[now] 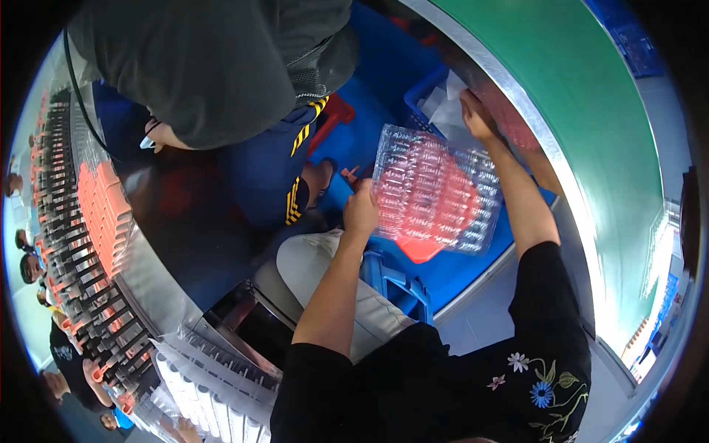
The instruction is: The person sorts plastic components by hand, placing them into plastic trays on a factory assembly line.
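Note:
My left hand (362, 210) grips the left edge of a clear plastic blister tray (399, 151) with rows of moulded pockets. Red shows through the tray, and a red stool-like piece (421, 249) sticks out beneath its lower edge. Further off, my right hand (478, 118) is at the white sheets (446, 111) by a blue basket (418, 103). Its fingers are curled at the sheets, and what they pinch is hidden.
A green-topped conveyor (576, 111) with a metal rim curves along my right. On the left runs a line (81, 244) of black holders, with stacked orange-red parts (103, 214) beside it. White trays (207, 384) stand lower left. A co-worker in dark clothing (214, 66) stands close ahead.

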